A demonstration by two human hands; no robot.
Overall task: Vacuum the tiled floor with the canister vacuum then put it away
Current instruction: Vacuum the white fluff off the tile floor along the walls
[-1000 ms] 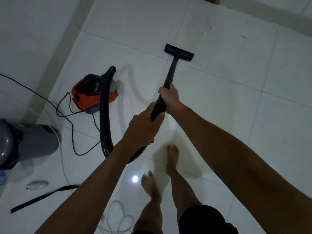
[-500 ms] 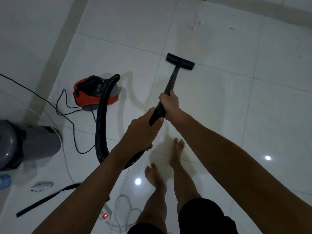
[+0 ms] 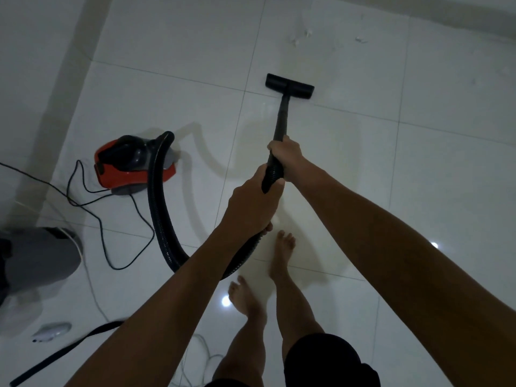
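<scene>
The red and black canister vacuum (image 3: 131, 169) sits on the white tiled floor (image 3: 418, 177) at the left. Its black ribbed hose (image 3: 157, 216) arcs from the canister down and under my left arm. My left hand (image 3: 251, 208) is shut on the hose end, my right hand (image 3: 287, 155) on the black wand (image 3: 281, 118) just above it. The flat black floor head (image 3: 289, 86) rests on a tile seam ahead of me. Small white scraps (image 3: 303, 34) lie on the tiles beyond the head.
A black power cord (image 3: 92, 191) loops on the floor left of the canister. A grey appliance (image 3: 36, 261) stands at the left edge, with a black strap (image 3: 61, 353) and a white cable (image 3: 95, 297) near it. My bare feet (image 3: 262, 277) stand below my hands.
The floor head has shifted back toward me and the scraps now lie farther ahead of it. My feet have stepped and the canister sits lower left in view.
</scene>
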